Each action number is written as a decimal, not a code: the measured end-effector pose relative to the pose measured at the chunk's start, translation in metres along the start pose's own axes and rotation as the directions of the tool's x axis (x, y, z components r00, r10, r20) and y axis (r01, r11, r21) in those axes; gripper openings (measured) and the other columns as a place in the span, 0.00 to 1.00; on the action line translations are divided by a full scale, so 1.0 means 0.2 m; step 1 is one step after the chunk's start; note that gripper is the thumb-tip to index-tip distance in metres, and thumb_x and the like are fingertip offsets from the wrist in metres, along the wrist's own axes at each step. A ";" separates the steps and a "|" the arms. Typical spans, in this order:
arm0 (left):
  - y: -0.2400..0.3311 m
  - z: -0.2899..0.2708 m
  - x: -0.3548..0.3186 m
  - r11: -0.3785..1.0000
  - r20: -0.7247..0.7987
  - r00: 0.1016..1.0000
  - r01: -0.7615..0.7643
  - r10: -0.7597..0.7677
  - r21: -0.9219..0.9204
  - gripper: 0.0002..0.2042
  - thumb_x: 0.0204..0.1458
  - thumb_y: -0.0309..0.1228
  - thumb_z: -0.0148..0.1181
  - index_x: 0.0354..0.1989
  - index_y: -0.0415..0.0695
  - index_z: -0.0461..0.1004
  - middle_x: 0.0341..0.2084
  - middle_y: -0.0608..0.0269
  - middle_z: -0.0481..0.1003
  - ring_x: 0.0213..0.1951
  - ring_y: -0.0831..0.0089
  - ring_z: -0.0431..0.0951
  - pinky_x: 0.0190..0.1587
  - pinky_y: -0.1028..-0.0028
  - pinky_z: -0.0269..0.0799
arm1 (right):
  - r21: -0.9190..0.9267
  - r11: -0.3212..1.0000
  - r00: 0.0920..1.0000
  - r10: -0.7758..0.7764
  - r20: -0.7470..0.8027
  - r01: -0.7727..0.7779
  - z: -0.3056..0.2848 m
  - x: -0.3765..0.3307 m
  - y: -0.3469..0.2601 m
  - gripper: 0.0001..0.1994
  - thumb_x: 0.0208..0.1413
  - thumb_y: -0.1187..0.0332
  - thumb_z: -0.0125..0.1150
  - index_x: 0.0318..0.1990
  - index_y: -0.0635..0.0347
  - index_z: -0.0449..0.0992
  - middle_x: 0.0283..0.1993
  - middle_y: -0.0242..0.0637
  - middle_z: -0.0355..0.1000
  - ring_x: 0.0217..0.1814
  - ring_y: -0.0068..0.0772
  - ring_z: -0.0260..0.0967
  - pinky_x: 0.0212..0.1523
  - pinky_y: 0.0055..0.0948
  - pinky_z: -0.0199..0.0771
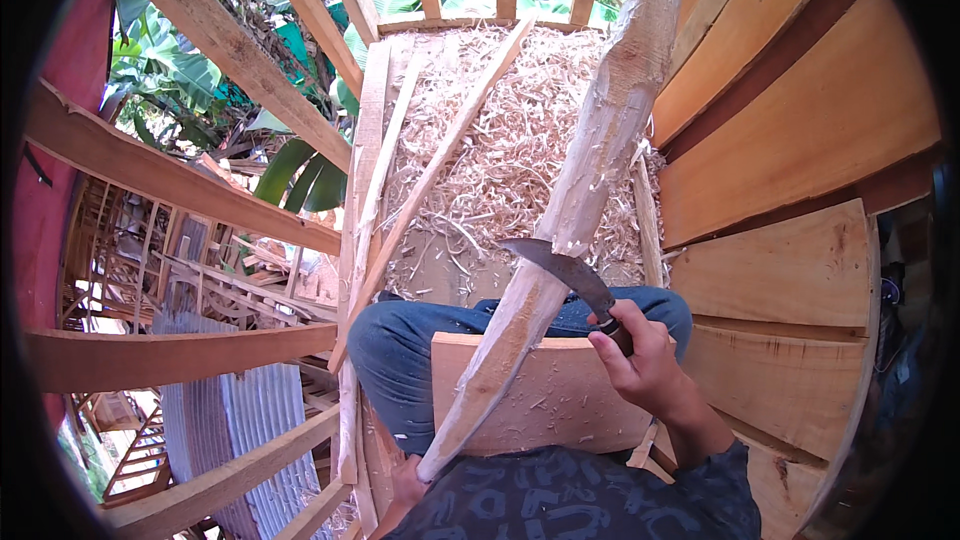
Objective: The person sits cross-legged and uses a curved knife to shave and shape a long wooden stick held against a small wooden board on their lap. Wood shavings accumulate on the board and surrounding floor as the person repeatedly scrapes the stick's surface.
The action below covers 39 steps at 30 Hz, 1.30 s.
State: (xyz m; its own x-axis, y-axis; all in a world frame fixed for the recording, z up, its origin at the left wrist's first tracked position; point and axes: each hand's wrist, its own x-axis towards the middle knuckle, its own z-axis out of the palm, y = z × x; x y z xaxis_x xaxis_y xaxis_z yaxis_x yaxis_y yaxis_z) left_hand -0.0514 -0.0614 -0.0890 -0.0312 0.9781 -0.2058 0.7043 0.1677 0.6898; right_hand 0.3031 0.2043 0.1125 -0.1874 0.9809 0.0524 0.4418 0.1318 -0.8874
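A long, pale, debarked wooden pole (590, 165) runs slantwise from the far right down across my lap, its surface rough with cut marks. My right hand (645, 358) is closed round the dark handle of a curved knife (572, 272). The knife's hooked blade crosses the pole near its middle, tip toward the left. At the pole's lower end, beside my left hip, my left hand (408, 485) is wrapped round the wood, its fingers partly hidden. A flat wooden board (560, 395) lies across my lap under the pole, sprinkled with small chips.
Curly wood shavings (500, 130) cover the floor ahead. Thin wooden strips (450, 135) lean along the left. Spaced slats (190, 180) form the left side, with corrugated metal sheets (240, 440) below. A plank wall (770, 270) rises close on the right.
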 end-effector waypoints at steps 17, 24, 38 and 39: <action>0.08 -0.06 0.03 1.000 0.043 0.999 -0.007 0.005 0.030 0.16 0.33 0.38 0.70 0.25 0.43 0.70 0.18 0.52 0.71 0.24 0.52 0.74 0.27 0.60 0.67 | 0.569 0.741 0.934 0.297 0.197 -0.356 -0.06 -0.02 -0.03 0.06 0.58 0.73 0.50 0.41 0.65 0.67 0.15 0.24 0.61 0.12 0.11 0.54 0.13 0.14 0.51; 0.14 -0.08 0.06 0.998 -0.002 0.999 -0.039 0.039 0.054 0.16 0.33 0.38 0.70 0.23 0.43 0.69 0.16 0.52 0.71 0.23 0.52 0.74 0.26 0.61 0.67 | -0.209 0.956 0.965 -0.235 -0.117 0.207 0.04 0.04 0.08 0.09 0.53 0.73 0.57 0.40 0.65 0.67 0.20 0.32 0.67 0.17 0.20 0.62 0.18 0.20 0.60; 0.16 -0.10 0.08 0.999 0.020 0.999 -0.035 0.034 0.007 0.16 0.33 0.39 0.70 0.24 0.43 0.70 0.17 0.51 0.72 0.22 0.54 0.75 0.26 0.62 0.68 | 0.596 0.691 0.911 0.268 0.315 -0.409 0.01 -0.06 -0.02 0.06 0.60 0.72 0.45 0.42 0.62 0.63 0.16 0.26 0.57 0.09 0.14 0.52 0.10 0.18 0.53; 0.16 -0.10 0.08 0.999 0.024 0.999 -0.045 0.045 0.029 0.16 0.34 0.39 0.70 0.24 0.42 0.70 0.17 0.51 0.72 0.22 0.54 0.75 0.26 0.62 0.68 | 0.444 0.743 0.821 0.243 0.516 -0.500 0.00 -0.07 -0.01 0.06 0.61 0.71 0.46 0.43 0.61 0.63 0.17 0.26 0.58 0.10 0.14 0.53 0.10 0.18 0.53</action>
State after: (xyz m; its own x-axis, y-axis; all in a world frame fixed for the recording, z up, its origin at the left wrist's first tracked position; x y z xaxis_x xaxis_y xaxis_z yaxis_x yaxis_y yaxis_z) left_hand -0.0446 -0.0377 -0.0567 0.0173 0.9813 -0.1916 0.7252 0.1196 0.6781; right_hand 0.3046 0.1900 0.1142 -0.4991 0.7637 -0.4094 0.0321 -0.4558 -0.8895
